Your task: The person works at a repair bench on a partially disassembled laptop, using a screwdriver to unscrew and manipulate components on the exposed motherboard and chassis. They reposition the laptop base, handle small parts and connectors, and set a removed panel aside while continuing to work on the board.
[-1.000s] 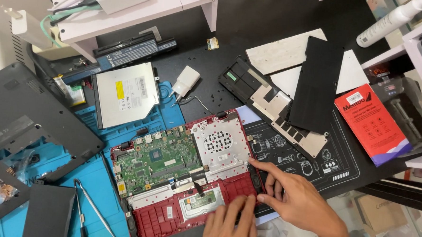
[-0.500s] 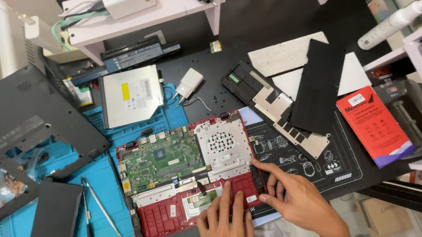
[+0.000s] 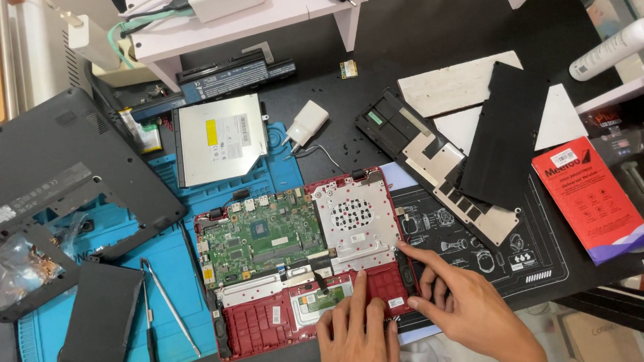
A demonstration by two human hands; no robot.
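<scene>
An opened red laptop base (image 3: 260, 328) lies in front of me, showing a green circuit board (image 3: 261, 236) and a perforated silver metal plate (image 3: 353, 223). My left hand (image 3: 357, 331) rests on the red palm area at the near right, fingers stretched toward the plate. My right hand (image 3: 461, 305) sits at the laptop's right edge, its index finger touching the edge beside the plate. Neither hand holds anything.
A silver optical drive (image 3: 219, 138), a white charger (image 3: 306, 122) and a black battery (image 3: 234, 80) lie beyond the laptop. A grey bottom cover (image 3: 54, 185) is at left, tweezers (image 3: 169, 305) on the blue mat (image 3: 163, 264), black panels (image 3: 501, 137) and a red box (image 3: 590, 194) at right.
My view has shifted slightly. Both hands have stayed at the laptop's near right corner, with the left fingers reaching a little farther up toward the metal plate.
</scene>
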